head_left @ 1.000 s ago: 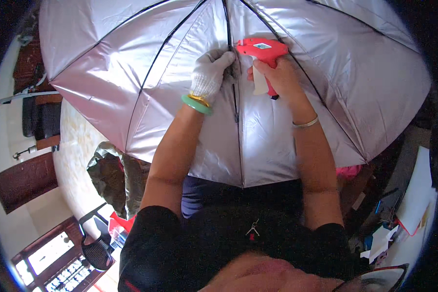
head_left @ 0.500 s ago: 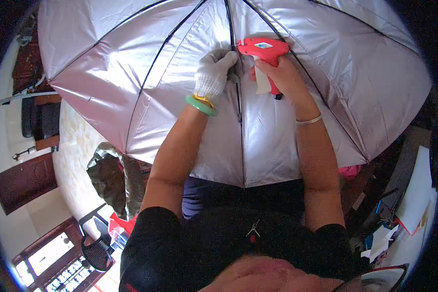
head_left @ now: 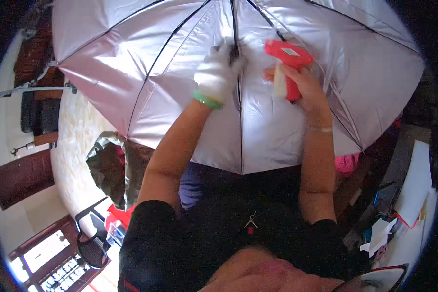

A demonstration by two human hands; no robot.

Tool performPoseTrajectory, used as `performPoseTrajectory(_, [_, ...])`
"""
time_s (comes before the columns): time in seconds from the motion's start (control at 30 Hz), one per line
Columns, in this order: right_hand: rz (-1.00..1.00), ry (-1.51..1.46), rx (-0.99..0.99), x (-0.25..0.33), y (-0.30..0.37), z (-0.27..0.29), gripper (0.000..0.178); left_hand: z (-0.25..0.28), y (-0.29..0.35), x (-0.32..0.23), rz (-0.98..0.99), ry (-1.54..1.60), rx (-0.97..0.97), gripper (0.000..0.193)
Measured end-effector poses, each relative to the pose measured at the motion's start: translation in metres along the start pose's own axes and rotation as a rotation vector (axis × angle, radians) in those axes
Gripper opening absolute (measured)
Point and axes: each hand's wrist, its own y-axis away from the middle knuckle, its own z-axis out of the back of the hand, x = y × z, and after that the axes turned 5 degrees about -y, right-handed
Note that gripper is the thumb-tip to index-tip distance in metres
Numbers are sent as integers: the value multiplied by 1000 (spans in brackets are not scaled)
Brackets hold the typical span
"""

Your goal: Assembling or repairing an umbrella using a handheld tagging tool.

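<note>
Both hands look barely shifted vs a sec ago, same spot on the canopy, though the gloved one is motion-blurred now. Left hand (head_left: 218, 73), in a white glove w/ a green wristband (head_left: 207, 100), sits on the silver umbrella (head_left: 131, 73) right at a black rib (head_left: 239, 126) near the top; fingers curled in toward the rib, but too blurred to tell if they pinch it. Right hand (head_left: 304, 87) is bare, fingers wrapped tight round the grip of a red glue gun (head_left: 288, 57), nozzle aimed left at the same rib, just beside the glove. Umbrella is open, inner side facing the person, spread over their lap. Re containers: none legible; clutter at lower right too small to make out.
</note>
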Motion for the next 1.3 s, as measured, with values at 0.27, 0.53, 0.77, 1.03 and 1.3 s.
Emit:
performPoseTrajectory(0.27, [121,207,-9,-21,54,27,29,-27,94,-46,359,-698,363,20])
performPoseTrajectory(0.53, [122,325,-13,-49,39,-13,32,-37,96,24,138,-729,145,31])
performPoseTrajectory(0.77, [-86,-68,-16,-109,81,-14,35,6,109,-38,469,142,199,28])
performPoseTrajectory(1.03, [115,522,-241,-134,79,-29,33,7,106,-34,635,182,392,37])
performPoseTrajectory(1.3, [44,522,-205,-101,90,-33,30,4,107,-40,548,208,283,27])
